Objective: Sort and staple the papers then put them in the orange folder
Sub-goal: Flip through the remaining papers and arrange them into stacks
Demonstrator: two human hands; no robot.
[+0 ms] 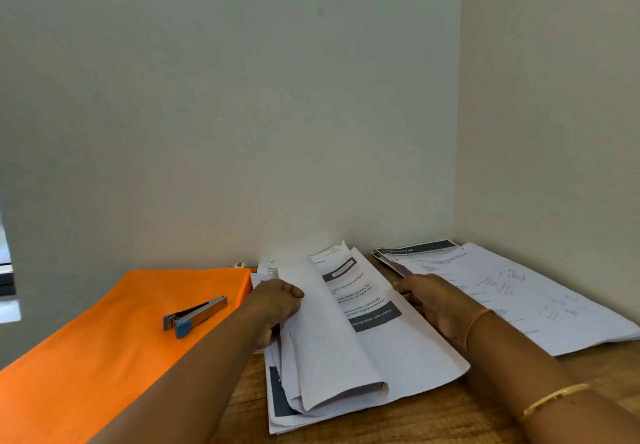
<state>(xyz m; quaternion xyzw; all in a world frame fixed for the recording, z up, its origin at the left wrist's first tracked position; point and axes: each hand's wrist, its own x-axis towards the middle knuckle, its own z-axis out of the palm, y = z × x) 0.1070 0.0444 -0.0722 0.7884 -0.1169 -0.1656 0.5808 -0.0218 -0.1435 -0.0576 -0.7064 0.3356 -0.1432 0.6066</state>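
A stack of printed papers (408, 357) lies in the middle of the wooden table. My left hand (277, 308) grips several sheets (322, 343) turned up and over at the stack's left side. My right hand (436, 301) rests on the stack's right edge, its fingertips hidden under it. The orange folder (114, 343) lies flat on the left. On the folder sits a stapler (194, 315) of silver metal with blue ends. A second pile of papers (519, 294) is spread out on the right.
Walls close the back and the right side, forming a corner behind the papers. A small white object (239, 264) lies at the wall behind the folder. Bare wooden table (398, 426) shows along the front edge.
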